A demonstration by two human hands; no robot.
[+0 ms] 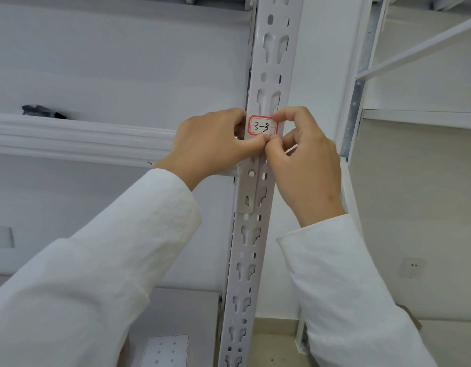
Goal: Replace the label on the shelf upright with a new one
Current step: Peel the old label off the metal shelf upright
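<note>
The label point(263, 125) is a small white sticker with a red border and a handwritten "3-3" in black. It sits flat on the front face of the upright point(258, 234), about midway up the visible length of that post, just below one of its keyhole slots.

The left hand point(210, 147) is at the label's left edge, fingers curled close together against the side of the upright, thumb stretched along under the label's lower edge. The right hand point(306, 165) is at the label's right side: its forefinger tip presses on the upper right corner, and its thumb meets the left thumb just under the lower edge. Both hands' fingers are narrow and bent, pinching at the label's rim rather than spread; whether any corner is lifted from the metal cannot be told.

Both arms wear white sleeves point(110, 260) that rise from below the label on either side of the upright.

The upright is pale grey metal, punched with rows of slots and round holes, and leans slightly in the wide view. A white beam point(70, 136) joins it from the left, level with the label. Right of the upright stands a second white frame with a diagonal brace point(419, 46). Low to the left lies a grey surface with a small white perforated plate point(165, 350).
</note>
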